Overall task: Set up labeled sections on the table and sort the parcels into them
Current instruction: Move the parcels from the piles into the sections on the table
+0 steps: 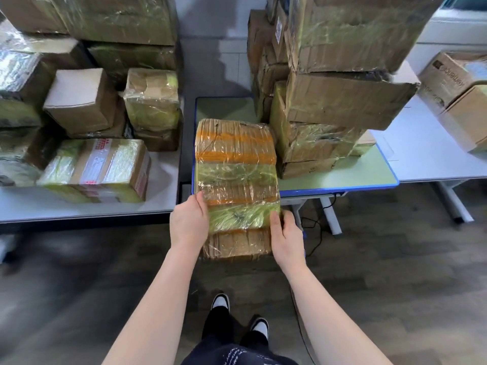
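Flat brown cardboard parcel (pixel 237 164), film-wrapped and banded in orange and yellow-green tape, is gripped at its near end by the left hand (pixel 188 219) and the right hand (pixel 287 233), fingers curled round its sides. Its far part lies over the green, blue-edged table (pixel 374 172), while the near end projects past the edge. No section labels are seen and mixed stacks of taped cardboard boxes (pixel 342 101) crowd the tables, so sorting is judged far from finished.

Grey wood-look floor (pixel 382 285) below; white table (pixel 79 206) left, green blue-edged table (pixel 342 175) centre, second white table (pixel 427 159) right.
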Action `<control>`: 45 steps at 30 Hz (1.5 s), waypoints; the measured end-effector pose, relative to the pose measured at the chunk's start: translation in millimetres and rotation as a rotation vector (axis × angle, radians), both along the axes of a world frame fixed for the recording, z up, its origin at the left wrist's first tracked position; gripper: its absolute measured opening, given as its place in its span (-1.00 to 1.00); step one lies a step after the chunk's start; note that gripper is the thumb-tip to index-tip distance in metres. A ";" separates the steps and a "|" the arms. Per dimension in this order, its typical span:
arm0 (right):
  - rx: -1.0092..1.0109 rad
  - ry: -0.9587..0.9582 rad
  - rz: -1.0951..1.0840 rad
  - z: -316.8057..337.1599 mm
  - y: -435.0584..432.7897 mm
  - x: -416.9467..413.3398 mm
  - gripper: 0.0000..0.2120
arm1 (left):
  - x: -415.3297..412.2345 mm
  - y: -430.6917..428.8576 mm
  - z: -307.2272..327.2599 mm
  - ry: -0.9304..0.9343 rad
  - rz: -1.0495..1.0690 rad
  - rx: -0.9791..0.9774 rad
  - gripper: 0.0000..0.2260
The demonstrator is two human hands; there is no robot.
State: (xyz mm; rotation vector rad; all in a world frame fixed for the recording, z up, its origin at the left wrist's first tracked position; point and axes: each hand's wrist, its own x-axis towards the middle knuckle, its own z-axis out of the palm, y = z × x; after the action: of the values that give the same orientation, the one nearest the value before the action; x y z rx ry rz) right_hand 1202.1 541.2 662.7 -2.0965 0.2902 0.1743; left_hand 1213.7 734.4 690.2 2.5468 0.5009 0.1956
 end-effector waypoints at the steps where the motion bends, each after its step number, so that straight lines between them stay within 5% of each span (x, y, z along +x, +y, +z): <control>1: 0.002 0.004 -0.004 0.5 -3.9 -0.2 -0.55 | -7.3 -4.5 0.9 -0.003 0.007 0.001 -0.63; 15: 0.037 0.099 0.006 4.7 -54.9 -12.3 -0.43 | -73.3 -51.0 -15.2 -0.063 -0.061 -0.015 -0.69; 29: -0.053 0.009 -0.257 -11.2 -104.7 -90.0 -0.54 | -102.9 -94.2 -20.5 -0.019 -0.304 0.090 -0.65; 38: -0.091 -0.052 -0.342 4.7 -204.8 -89.4 -0.58 | -77.5 -186.5 -8.8 -0.057 -0.442 0.246 -0.56; 45: -0.311 -0.080 -0.240 19.8 -335.6 -60.7 -0.62 | -44.3 -302.8 -1.4 -0.100 -0.466 0.280 -0.39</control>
State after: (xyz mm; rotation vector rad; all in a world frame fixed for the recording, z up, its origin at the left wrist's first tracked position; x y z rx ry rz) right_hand 1141.4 205.6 682.5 -2.3449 0.5456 -0.1041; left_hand 1169.4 431.6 688.7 2.8222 -0.1762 0.2311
